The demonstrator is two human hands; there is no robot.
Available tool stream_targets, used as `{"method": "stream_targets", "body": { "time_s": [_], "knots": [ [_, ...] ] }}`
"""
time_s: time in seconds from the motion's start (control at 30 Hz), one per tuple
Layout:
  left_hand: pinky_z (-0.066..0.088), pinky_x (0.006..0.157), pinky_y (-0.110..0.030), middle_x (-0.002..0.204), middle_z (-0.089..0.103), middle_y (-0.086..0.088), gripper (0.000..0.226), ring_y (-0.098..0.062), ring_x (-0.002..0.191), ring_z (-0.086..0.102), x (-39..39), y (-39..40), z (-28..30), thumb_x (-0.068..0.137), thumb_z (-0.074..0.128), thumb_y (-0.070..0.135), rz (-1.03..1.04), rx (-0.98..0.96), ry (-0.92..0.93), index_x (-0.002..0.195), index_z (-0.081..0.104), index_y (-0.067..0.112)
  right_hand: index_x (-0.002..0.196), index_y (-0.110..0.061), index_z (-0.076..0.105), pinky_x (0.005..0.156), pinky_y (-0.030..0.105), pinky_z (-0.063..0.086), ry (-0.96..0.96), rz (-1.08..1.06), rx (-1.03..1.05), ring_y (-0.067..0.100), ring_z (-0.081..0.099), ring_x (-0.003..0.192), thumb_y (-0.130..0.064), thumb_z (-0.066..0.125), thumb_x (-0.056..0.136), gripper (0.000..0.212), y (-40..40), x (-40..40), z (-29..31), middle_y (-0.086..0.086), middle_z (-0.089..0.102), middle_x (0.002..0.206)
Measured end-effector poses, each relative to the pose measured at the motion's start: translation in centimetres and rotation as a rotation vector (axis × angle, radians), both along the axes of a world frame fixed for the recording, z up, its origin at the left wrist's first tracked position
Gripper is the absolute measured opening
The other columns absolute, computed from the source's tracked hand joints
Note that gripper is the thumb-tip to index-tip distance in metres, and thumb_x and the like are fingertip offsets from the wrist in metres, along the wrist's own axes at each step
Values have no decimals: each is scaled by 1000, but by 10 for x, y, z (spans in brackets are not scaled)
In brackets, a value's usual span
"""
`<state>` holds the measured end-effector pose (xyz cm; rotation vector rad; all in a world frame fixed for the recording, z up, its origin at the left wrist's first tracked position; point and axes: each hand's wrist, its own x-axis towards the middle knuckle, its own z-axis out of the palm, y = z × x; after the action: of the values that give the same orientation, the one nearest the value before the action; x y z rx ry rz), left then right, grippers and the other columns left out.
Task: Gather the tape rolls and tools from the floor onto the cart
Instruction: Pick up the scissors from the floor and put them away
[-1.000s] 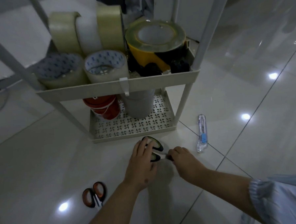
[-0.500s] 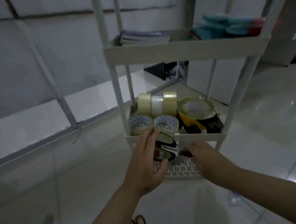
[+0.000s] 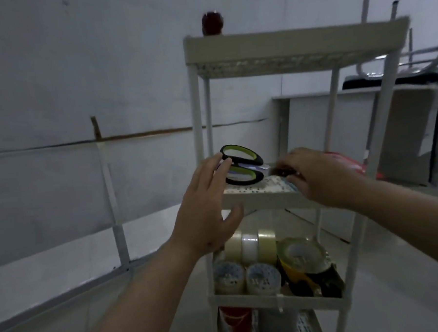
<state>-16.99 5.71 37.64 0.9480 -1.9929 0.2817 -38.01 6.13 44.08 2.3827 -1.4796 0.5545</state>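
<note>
- Scissors (image 3: 242,167), black handles w/ green-lined loops, held up at the cart's middle shelf (image 3: 262,198), loops just above its left front part; can't tell if they touch the shelf yet.
- Left hand (image 3: 207,212): fingers spread and nearly straight, tips resting against the loops on the left side, steadying rather than clamping; thumb hangs free below the shelf edge.
- Right hand (image 3: 320,178): fingers curled down over the blade end, seemingly pinching it; blades mostly hidden, so exact grip can't be told.
- Handling, as a guess: light, stiff, hard plastic + metal, not fragile. Blade end is sharp, so safer hold is by the loops or w/ blades closed; smooth plastic may slide on the shelf.
- Shelf already holds smth flat and pale under the scissors, plus a red item (image 3: 350,165) behind the right hand.
- Lower shelf (image 3: 270,299): tape rolls (image 3: 250,246) standing on edge at the back, two rolls lying flat in front, a yellow-black roll (image 3: 302,260) at right.
- Top shelf (image 3: 295,45) carries a dark red object (image 3: 212,22).
</note>
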Motion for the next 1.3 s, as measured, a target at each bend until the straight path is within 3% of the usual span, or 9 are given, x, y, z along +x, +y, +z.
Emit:
{"method": "stream_targets", "body": {
  "time_s": [0.1, 0.3, 0.5, 0.67, 0.83, 1.0, 1.1, 1.2, 1.3],
  "knots": [
    [17, 111, -34, 147, 34, -15, 72, -28, 138, 24, -1, -10, 10, 78, 39, 42, 65, -2, -24, 139, 32, 4, 113, -12, 57, 70, 17, 28, 53, -11, 29, 21, 51, 101, -10, 49, 90, 24, -25, 3, 17, 10, 58, 114],
    [25, 111, -49, 143, 40, -17, 69, -31, 136, 21, 10, -29, -7, 78, 42, 43, 222, -36, -90, 136, 36, 5, 114, -11, 57, 88, 30, 39, 117, -65, 176, 26, 52, 109, -13, 53, 89, 25, -53, 25, 16, 11, 57, 120],
    [9, 114, -33, 150, 19, 3, 73, -11, 139, 6, 17, -27, -21, 79, 35, 45, 79, 35, 28, 142, 25, 10, 113, -9, 60, 88, 28, 42, 111, -70, 318, 24, 55, 109, -10, 58, 86, 27, -63, 32, 8, 11, 58, 121],
    [3, 113, -31, 147, 16, 5, 74, -9, 139, 5, 10, -29, -24, 80, 36, 43, 69, 27, 53, 142, 24, 5, 111, -12, 64, 79, 20, 40, 139, -64, 401, 21, 58, 106, -10, 60, 85, 26, -67, 36, 4, 9, 63, 118],
    [4, 111, -19, 149, 9, 7, 75, -7, 140, 1, 9, -33, -30, 81, 37, 43, 83, 31, 48, 144, 21, 7, 111, -13, 65, 78, 19, 40, 151, -52, 459, 19, 61, 105, -6, 55, 87, 27, -76, 40, -1, 8, 66, 116],
    [16, 112, -36, 148, 15, 1, 71, -8, 139, 7, 12, -32, -33, 80, 41, 37, 33, 18, 87, 142, 24, 6, 117, -14, 61, 86, 19, 41, 33, 13, 508, 14, 59, 108, -10, 55, 89, 30, -74, 40, -2, 4, 64, 120],
    [16, 112, -40, 147, 19, -2, 70, -11, 138, 13, 16, -29, -40, 80, 43, 33, 13, 4, 106, 141, 24, 4, 115, -13, 61, 89, 22, 41, -58, 80, 376, 14, 57, 104, -16, 54, 90, 26, -71, 43, -3, 5, 63, 118],
    [14, 116, -30, 148, 21, -6, 69, -12, 138, 15, 29, -26, -55, 81, 43, 33, 31, 27, 120, 141, 24, 5, 106, -12, 64, 76, 12, 42, -306, 197, 201, 13, 57, 92, -18, 56, 88, 20, -58, 51, -10, 2, 62, 99],
    [14, 115, -30, 149, 27, -17, 69, -19, 137, 18, 52, -16, -82, 81, 42, 36, 107, 112, 123, 140, 27, 2, 93, -15, 67, 68, 10, 42, -498, 283, 115, -2, 55, 71, -15, 60, 86, 10, -36, 70, -34, -7, 60, 80]
  ]
}}
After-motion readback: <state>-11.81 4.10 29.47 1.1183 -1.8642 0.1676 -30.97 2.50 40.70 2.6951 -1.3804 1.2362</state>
